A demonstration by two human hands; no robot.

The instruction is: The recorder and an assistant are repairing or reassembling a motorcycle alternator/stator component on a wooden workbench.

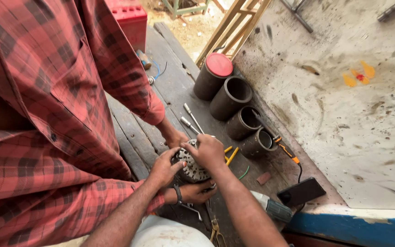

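Note:
A round grey metal motor housing [191,170] with holes in its face lies on the dark wooden bench [174,87]. My left hand [163,167] grips its left rim. My right hand [208,151] presses on its top right, fingers closed over the edge. A co-worker in a red plaid shirt [46,119] leans over from the left. One co-worker hand [175,136] is behind the housing, and the other hand [195,192], with a dark wristband, supports it from below.
Several dark cylinders [234,98] stand in a row to the right, one with a red cap [219,64]. Two metal drivers [192,118], an orange-handled tool [285,151], a black flat box [301,191], a drill [274,210], pliers [216,233] and a red box [130,17] are nearby.

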